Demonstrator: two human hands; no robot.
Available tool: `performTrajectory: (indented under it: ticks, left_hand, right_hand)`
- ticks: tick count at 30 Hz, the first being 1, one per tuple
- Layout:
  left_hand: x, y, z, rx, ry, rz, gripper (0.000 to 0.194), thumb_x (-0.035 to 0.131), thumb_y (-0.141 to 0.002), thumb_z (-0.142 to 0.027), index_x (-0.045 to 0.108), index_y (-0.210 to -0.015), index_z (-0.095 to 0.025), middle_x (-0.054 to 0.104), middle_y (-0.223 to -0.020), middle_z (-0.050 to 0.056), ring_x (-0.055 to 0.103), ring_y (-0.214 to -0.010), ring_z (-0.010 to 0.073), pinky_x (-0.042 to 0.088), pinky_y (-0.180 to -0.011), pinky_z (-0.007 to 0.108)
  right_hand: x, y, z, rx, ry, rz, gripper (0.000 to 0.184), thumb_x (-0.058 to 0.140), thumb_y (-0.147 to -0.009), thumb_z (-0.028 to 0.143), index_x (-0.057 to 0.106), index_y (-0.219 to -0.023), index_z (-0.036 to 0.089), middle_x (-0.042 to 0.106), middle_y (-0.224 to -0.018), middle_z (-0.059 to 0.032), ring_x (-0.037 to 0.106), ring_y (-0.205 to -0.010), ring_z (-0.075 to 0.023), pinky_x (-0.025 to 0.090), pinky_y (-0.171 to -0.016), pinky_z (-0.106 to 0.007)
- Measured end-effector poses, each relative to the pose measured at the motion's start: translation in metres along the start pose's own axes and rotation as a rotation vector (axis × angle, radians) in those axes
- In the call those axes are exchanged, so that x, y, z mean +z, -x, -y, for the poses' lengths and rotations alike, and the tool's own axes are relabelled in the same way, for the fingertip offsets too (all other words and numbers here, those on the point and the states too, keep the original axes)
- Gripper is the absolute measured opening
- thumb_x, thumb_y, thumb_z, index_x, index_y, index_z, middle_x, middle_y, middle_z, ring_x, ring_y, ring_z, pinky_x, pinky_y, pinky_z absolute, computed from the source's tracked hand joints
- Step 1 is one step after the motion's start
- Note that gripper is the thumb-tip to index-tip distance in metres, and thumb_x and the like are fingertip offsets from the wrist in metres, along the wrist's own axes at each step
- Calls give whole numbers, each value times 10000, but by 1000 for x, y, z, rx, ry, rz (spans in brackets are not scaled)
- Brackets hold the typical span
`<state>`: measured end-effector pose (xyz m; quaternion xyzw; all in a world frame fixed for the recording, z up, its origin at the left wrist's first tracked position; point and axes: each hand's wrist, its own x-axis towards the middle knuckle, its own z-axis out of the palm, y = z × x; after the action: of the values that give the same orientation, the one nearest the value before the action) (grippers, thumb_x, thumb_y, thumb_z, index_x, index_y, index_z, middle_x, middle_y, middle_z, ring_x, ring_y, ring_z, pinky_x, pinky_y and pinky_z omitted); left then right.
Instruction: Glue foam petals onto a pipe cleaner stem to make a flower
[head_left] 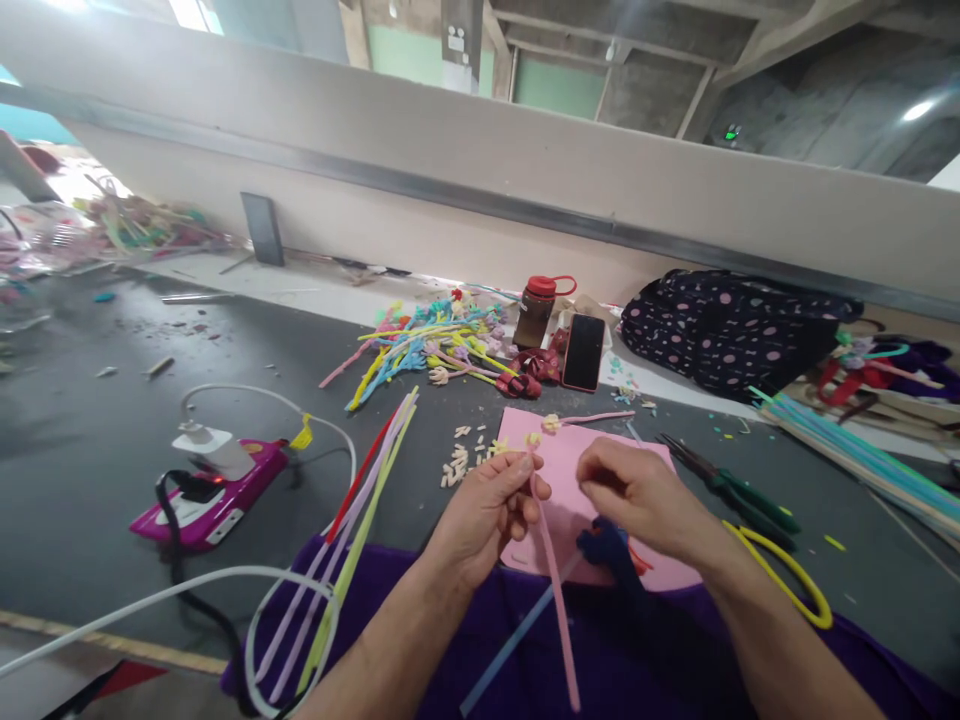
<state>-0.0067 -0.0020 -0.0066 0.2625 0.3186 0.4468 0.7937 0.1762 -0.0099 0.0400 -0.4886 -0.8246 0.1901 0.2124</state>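
My left hand (491, 510) pinches a pink fuzzy craft stem (553, 590) near its top, where a small pale yellow flower head (533, 440) sits. The stem hangs down over the purple cloth. Facing it, my right hand (626, 490) is closed, its fingertips curled together; whether anything is between them is hidden. Both hands are above a pink sheet (517, 425). On the sheet lies another pink stem (600, 415) with a pale flower head. Below my right hand is a dark blue object (604, 545) with a red part, its kind unclear. A translucent bluish stick (517, 640) lies below my left hand.
Small beige pieces (455, 465) lie left of the sheet. Pliers (731, 490) and a yellow loop (787, 580) are at right. Behind stand a heap of colourful stems (420, 345), a bottle (536, 315), a phone (583, 352) and a dotted bag (727, 325). A power strip (225, 510) with cables lies left.
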Motion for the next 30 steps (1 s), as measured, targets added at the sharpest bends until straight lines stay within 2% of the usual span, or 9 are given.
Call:
performTrajectory:
  ticks: [4,9,17,26,30]
  left_hand:
    - [0,0,0,-1,11,-40,140,659,-706,-200,588,-798,-121,618,-637,-3,503,-414,15,356,-341,82]
    - [0,-2,5,-19,-3,-24,132,662,-709,-220,591,-742,-113,618,-654,7,504,-424,14,361,-344,83]
    - [4,-2,8,-33,-22,9,170,693,-672,-245,597,-694,-107,619,-635,14,501,-402,22,371,-346,96]
    - [3,0,10,-37,-100,55,192,659,-700,-290,582,-672,-117,580,-495,-6,469,-336,38,343,-330,122]
    - [5,1,10,-19,-130,76,227,624,-729,-331,573,-655,-123,533,-418,-26,416,-291,36,323,-322,137]
  right_hand:
    - [-18,-1,-5,-48,-48,-67,137,453,-790,131,578,-781,184,585,-721,-3,526,-652,-118,403,-610,-228]
    - [-9,-3,1,-166,-183,-83,161,464,-815,135,613,-838,193,616,-807,-25,564,-759,-135,437,-691,-256]
    - [18,-7,8,46,-325,-191,66,546,-769,161,569,-823,192,621,-722,19,569,-650,-109,443,-610,-216]
    - [20,-6,7,-42,-261,-175,70,543,-775,161,588,-820,189,635,-702,16,572,-629,-108,427,-588,-216]
    - [19,-7,6,5,-286,-129,61,544,-777,173,604,-767,179,624,-686,14,549,-611,-104,406,-564,-212]
